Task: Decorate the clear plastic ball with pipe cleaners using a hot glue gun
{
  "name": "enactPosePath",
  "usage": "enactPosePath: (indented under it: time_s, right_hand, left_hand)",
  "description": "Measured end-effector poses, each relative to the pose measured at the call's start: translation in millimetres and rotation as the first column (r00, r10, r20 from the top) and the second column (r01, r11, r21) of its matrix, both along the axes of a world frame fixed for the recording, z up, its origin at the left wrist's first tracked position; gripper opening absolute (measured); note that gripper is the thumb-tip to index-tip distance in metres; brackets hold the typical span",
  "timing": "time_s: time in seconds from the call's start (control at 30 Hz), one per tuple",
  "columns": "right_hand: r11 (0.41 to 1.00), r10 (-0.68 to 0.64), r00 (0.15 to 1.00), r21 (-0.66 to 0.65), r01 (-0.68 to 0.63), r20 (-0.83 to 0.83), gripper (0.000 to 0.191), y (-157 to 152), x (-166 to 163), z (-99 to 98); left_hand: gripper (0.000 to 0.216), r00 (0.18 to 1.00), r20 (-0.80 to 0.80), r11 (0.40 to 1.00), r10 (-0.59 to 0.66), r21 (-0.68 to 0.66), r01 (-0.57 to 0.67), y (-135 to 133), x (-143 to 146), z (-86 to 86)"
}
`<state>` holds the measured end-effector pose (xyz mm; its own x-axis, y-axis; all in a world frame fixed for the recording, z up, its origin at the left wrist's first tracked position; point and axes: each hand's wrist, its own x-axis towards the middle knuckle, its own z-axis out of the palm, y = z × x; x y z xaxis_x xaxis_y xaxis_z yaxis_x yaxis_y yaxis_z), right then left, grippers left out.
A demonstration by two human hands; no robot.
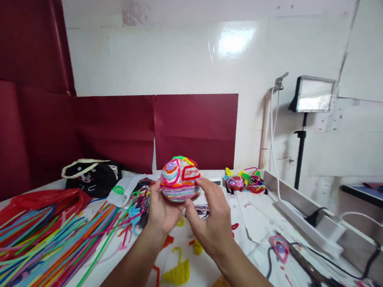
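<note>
A rounded ball-like craft piece (180, 180), covered in colourful fuzzy pipe cleaners, is held up above the table between both hands. An eye shape in pink, white and purple shows on its left side, and a red-outlined patch on its right. My left hand (162, 211) cups it from the left and below. My right hand (213, 213) grips its right side, with the thumb against the lower front. Below the hands, a yellow pipe-cleaner piece (178, 273) with a curled end lies on white paper. The back of the ball is hidden.
Many loose pipe cleaners (53, 249) spread over the left of the table, by a red plastic bag (72, 199). A black pouch (92, 179) sits behind. At right are two colourful pipe-cleaner figures (245, 182), an eye piece (280, 248), scissors (305, 263) and a power strip (311, 227).
</note>
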<state>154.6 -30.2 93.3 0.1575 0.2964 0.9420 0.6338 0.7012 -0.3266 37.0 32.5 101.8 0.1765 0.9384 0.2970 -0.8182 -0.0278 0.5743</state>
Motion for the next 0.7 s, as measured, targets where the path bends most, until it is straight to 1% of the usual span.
enactPosePath:
  time_s: [0.1,0.2,0.4,0.5,0.57,0.7]
  right_hand:
    - [1.000,0.008,1.000,-0.001,-0.008,0.005,0.032,-1.2,4.2,4.1]
    - [1.000,-0.011,1.000,0.006,0.011,0.029,0.034,-0.8,9.5,6.1]
    - [0.991,-0.131,0.974,0.015,0.130,0.185,0.037,-1.7,17.3,8.2]
    - [0.974,-0.228,0.932,0.071,0.217,0.282,0.035,-3.1,17.5,9.3]
    - [0.966,-0.258,0.915,0.105,0.236,0.311,0.033,-3.4,16.7,9.1]
    - [0.963,-0.265,0.907,0.134,0.233,0.327,0.033,-2.7,15.0,6.8]
  left_hand:
    - [0.045,0.998,-0.058,0.999,-0.020,-0.033,0.018,5.1,-4.6,-3.5]
    - [0.048,0.994,-0.098,0.998,-0.056,-0.045,0.052,9.4,-8.1,-6.6]
    - [0.047,0.986,-0.085,0.987,-0.142,-0.093,0.134,14.7,-9.9,-12.9]
    - [0.047,0.978,-0.107,0.981,-0.178,-0.102,0.167,15.3,-10.5,-16.0]
    - [0.046,0.979,-0.107,0.980,-0.175,-0.111,0.163,15.3,-11.0,-17.4]
    - [0.042,0.986,-0.096,0.981,-0.137,-0.153,0.121,16.0,-12.3,-19.1]
